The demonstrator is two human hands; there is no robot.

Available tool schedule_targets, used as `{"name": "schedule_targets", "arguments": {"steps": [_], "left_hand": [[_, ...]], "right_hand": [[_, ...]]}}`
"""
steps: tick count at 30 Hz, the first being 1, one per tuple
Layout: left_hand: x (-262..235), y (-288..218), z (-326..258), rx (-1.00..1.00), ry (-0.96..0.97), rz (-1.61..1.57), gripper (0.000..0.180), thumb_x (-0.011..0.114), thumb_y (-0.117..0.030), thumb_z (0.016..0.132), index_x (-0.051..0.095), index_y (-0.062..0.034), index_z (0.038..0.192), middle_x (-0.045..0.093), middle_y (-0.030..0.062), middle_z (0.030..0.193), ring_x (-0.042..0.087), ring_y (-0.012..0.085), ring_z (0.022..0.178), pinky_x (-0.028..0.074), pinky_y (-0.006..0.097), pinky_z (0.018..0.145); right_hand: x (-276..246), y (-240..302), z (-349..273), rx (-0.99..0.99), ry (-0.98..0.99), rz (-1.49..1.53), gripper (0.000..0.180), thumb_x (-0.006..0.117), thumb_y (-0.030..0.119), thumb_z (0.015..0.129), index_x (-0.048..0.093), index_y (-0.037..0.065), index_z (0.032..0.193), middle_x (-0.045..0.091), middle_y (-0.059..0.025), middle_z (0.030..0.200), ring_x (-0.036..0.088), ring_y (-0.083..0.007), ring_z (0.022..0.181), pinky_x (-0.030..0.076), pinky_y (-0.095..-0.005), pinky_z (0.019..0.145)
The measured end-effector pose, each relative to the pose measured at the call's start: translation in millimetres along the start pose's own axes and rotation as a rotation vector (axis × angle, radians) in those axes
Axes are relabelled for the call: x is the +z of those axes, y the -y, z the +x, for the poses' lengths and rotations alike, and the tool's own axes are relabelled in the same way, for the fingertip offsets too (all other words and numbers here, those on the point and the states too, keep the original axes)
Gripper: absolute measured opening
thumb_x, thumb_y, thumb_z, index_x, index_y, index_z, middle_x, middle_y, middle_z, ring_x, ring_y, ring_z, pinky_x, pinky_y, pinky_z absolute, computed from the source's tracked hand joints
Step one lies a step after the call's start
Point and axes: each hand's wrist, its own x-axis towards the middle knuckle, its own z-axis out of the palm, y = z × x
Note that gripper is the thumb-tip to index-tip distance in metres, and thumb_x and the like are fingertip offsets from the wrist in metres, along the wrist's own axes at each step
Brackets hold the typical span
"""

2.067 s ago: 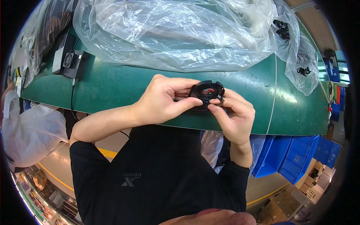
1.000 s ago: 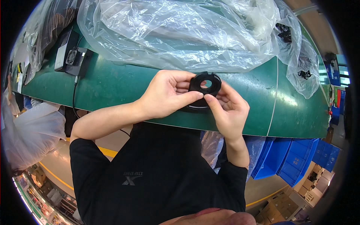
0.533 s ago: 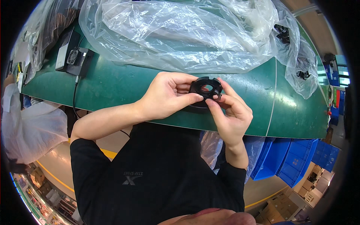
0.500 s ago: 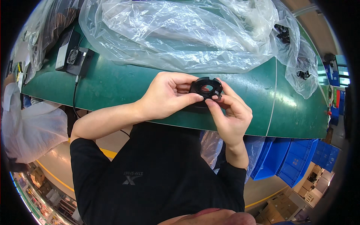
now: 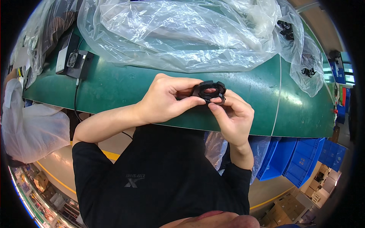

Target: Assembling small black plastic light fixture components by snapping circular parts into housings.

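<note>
Between both hands, above the near edge of the green table (image 5: 125, 89), is a black ring-shaped plastic part (image 5: 213, 86) with a round opening in its middle. My left hand (image 5: 171, 95) grips its left side, thumb at the lower edge and fingers behind. On the opposite side my right hand (image 5: 234, 114) pinches the lower right rim, its thumb below and fingers curled round the back. Fingertips show through the opening. The far side of the part and some fingers are hidden.
Large clear plastic bags (image 5: 178, 41) cover the table's far side. A clear bag with black parts (image 5: 308, 72) lies at the right. A black box-shaped device (image 5: 80, 64) with a cable sits at the left. Blue bins (image 5: 300, 159) stand below the table's right edge.
The black ring part has tipped slightly, so its opening looks flatter, and a fingertip shows more in it. Both hands keep their hold and have barely shifted.
</note>
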Motion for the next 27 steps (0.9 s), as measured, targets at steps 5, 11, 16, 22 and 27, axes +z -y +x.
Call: {"name": "schedule_targets", "arguments": {"steps": [5,11,16,22,27], "left_hand": [[1,-3,2,-0.059,0.023,-0.114,0.029,0.063,0.006,0.079,0.059,0.0079,0.108,0.066,0.0112,0.093,0.063,0.0119,0.083,0.052,0.024,0.076],[0,-3,3,-0.245,0.054,-0.227,0.027,0.062,0.005,0.081,0.058,0.0080,0.107,0.065,0.0098,0.095,0.061,0.0111,0.087,0.051,0.024,0.077],[-2,-7,4,-0.293,0.080,-0.257,0.027,0.063,0.003,0.081,0.058,0.0072,0.107,0.064,0.0087,0.096,0.060,0.0096,0.087,0.050,0.022,0.077],[2,-5,0,-0.256,0.004,-0.309,0.026,0.063,0.002,0.080,0.060,0.0064,0.105,0.065,0.0073,0.093,0.060,0.0087,0.086,0.051,0.023,0.078],[0,-5,1,-0.298,0.003,-0.330,0.027,0.064,0.002,0.079,0.059,0.0067,0.105,0.064,0.0074,0.094,0.059,0.0091,0.086,0.051,0.023,0.078]], "right_hand": [[-3,3,1,-0.155,-0.071,-0.245,0.016,0.070,-0.008,0.068,0.064,-0.007,0.082,0.065,-0.0185,0.095,0.065,-0.0229,0.083,0.051,-0.0279,0.073],[1,-7,-1,-0.201,-0.108,-0.349,0.018,0.072,-0.005,0.066,0.064,-0.006,0.081,0.065,-0.0190,0.094,0.066,-0.0261,0.082,0.052,-0.0297,0.072],[3,-6,-1,-0.238,-0.133,-0.391,0.018,0.073,-0.006,0.065,0.064,-0.006,0.081,0.065,-0.0194,0.094,0.066,-0.0262,0.081,0.052,-0.0292,0.071],[6,-4,-2,-0.255,-0.145,-0.370,0.019,0.072,-0.006,0.066,0.063,-0.006,0.083,0.065,-0.0186,0.093,0.066,-0.0250,0.080,0.053,-0.0293,0.071],[18,-5,-7,-0.117,-0.279,-0.154,0.023,0.071,-0.007,0.070,0.062,-0.006,0.091,0.065,-0.0163,0.093,0.065,-0.0184,0.081,0.053,-0.0273,0.073]]}}
